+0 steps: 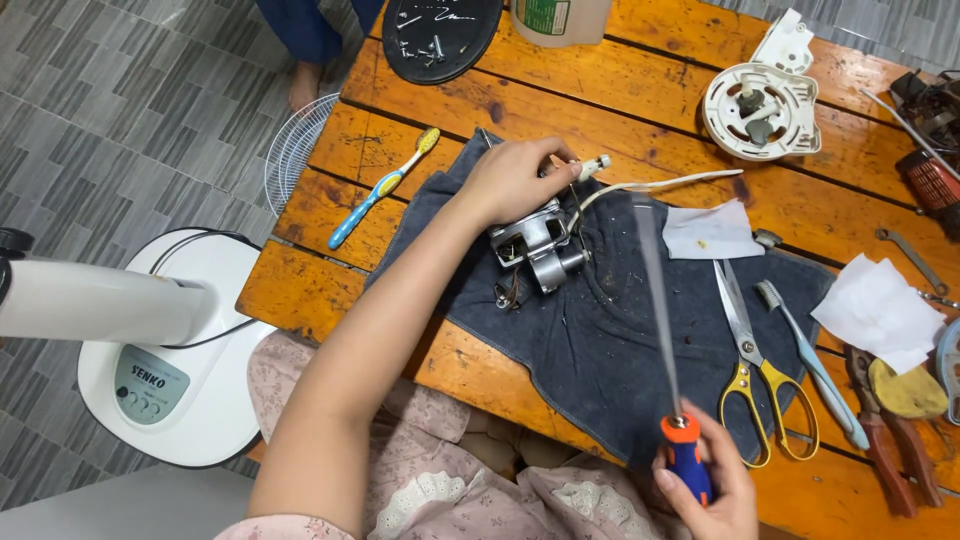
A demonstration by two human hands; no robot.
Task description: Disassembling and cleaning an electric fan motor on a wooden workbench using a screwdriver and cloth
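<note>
My left hand clamps the motor — dense, rigid metal, wires fragile; I'd grip its casing. Right hand fists the screwdriver handle.

Left arm bare and stretched far forward, left hand palm down with fingers curled over in a grasp, right hand low and close to the body, fingers wrapped tight in a fist, thumb up
</note>
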